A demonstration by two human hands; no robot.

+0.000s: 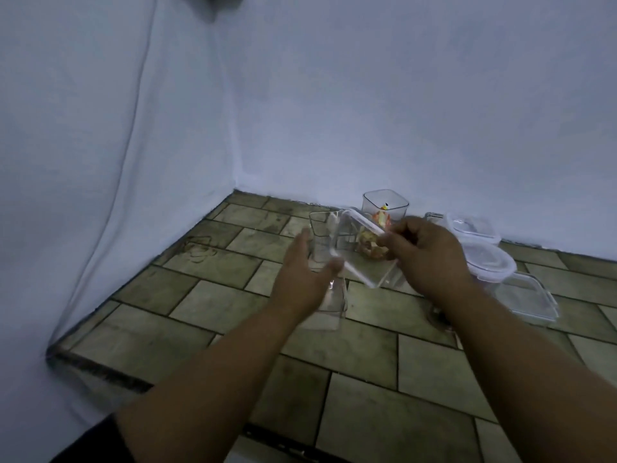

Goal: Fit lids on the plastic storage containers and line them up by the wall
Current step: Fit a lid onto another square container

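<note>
Lidding under way: right hand (pixel 430 252) has its grip clamped on the tilted clear square lidded container (pixel 360 262), just before the tall clear wall-side jar (pixel 384 202). The left hand (pixel 300 272), fingers straight, steadies it. Next, I judge, press the corners down.

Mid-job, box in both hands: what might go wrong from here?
1. The tilted container, pinched by the right hand, holds brownish bits; I cannot tell if it is sealed, so they may spill.
2. A clear container sits close by the left hand; lowering could knock it over.
3. The stacked lids at right differ in shape; a wrong one may not fit.
</note>
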